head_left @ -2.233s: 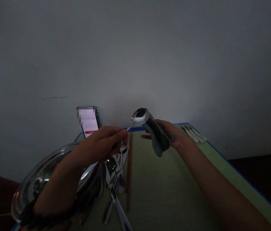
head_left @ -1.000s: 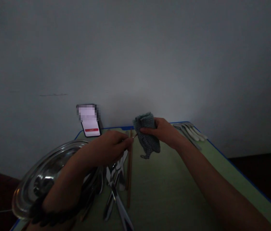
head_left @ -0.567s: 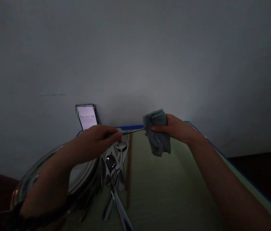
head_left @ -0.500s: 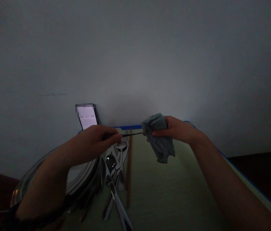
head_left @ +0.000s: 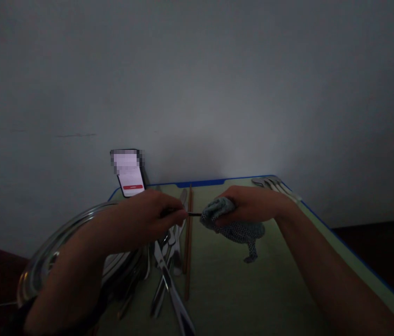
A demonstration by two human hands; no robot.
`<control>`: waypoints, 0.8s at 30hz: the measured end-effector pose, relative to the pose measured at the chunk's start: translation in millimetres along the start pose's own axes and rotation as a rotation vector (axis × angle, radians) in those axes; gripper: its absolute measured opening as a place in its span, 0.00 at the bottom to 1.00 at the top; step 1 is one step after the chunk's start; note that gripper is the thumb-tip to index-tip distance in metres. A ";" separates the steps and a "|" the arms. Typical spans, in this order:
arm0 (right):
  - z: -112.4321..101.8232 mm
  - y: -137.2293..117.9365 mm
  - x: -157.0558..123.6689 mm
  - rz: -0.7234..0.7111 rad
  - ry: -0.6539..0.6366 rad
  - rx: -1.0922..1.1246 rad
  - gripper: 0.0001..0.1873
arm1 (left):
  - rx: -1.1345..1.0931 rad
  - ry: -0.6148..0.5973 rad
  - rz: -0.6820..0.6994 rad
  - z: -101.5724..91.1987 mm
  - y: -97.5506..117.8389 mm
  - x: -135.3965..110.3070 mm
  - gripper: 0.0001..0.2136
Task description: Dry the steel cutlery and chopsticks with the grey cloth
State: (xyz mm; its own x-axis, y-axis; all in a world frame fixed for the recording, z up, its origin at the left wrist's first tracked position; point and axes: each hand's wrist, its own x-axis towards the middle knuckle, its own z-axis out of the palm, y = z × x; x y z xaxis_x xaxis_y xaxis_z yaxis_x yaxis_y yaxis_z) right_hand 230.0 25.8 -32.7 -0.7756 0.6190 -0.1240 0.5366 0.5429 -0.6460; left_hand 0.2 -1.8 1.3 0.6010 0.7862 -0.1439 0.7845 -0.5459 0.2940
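Note:
My left hand (head_left: 151, 210) is closed on one end of a thin metal piece of cutlery (head_left: 194, 214). Its other end goes into a grey-green checked cloth (head_left: 242, 232), so its kind is hidden. My right hand (head_left: 252, 203) pinches the cloth around that end, and a loose corner hangs down. Beneath and beside my left hand lie table knives (head_left: 174, 291), a pair of wooden chopsticks (head_left: 188, 261) and other metal cutlery, partly covered by the hand.
Several forks (head_left: 275, 183) lie at the far right corner of the green table (head_left: 238, 298) with its blue edge. A round shiny metal vessel (head_left: 36, 270) stands at the left. Against the grey wall (head_left: 197, 93) leans a lit phone (head_left: 132, 179).
Both hands have lowered slightly. The cloth has folded more tightly round the cutlery, with its loose part now trailing to the right. The forks at the far right have come into sight.

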 end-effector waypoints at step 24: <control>5.7 24.4 14.7 0.037 0.908 0.504 0.19 | -0.049 0.281 -0.053 -5.8 -8.8 -0.4 0.18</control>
State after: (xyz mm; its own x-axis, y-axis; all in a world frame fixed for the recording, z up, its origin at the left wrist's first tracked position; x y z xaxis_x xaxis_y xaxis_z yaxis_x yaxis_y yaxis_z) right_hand 229.8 45.0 -54.5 -0.1072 0.9383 0.3288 0.1916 0.3440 -0.9192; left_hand -7.9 4.3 4.3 0.4881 0.8664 0.1054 0.8013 -0.4927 0.3394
